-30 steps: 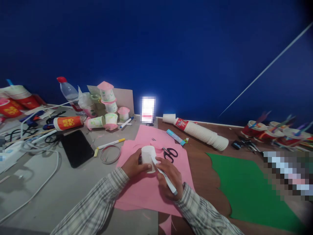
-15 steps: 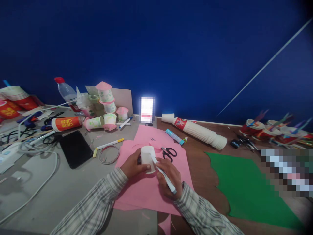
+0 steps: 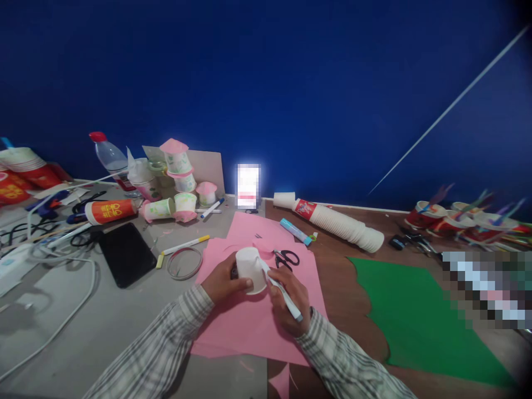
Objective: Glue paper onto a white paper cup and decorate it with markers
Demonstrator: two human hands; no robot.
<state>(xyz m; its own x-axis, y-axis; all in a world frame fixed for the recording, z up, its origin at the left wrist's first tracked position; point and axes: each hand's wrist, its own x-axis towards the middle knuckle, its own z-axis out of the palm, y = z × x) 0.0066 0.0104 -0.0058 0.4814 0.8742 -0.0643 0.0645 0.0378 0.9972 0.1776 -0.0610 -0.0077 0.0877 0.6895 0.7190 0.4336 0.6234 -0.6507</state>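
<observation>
Gripping a slim white marker (image 3: 286,299), the curled right hand (image 3: 294,289) keeps its tip at a white paper cup (image 3: 249,269), clasped by the half-curled left hand (image 3: 224,282). Marking seems underway; another stroke would need it steady. Just beyond, black-handled scissors (image 3: 279,255) lie on pink paper (image 3: 239,332).

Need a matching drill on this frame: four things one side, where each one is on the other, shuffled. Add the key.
Things
1. black-handled scissors
2. nearest white cup
3. green sheet
4. grey-ended marker

Places
A. in the right hand
B. on the brown tabletop
C. in the grip of the left hand
D. on the pink paper

Pairs: 1-D, 2-C, 3-B, 4-A
</observation>
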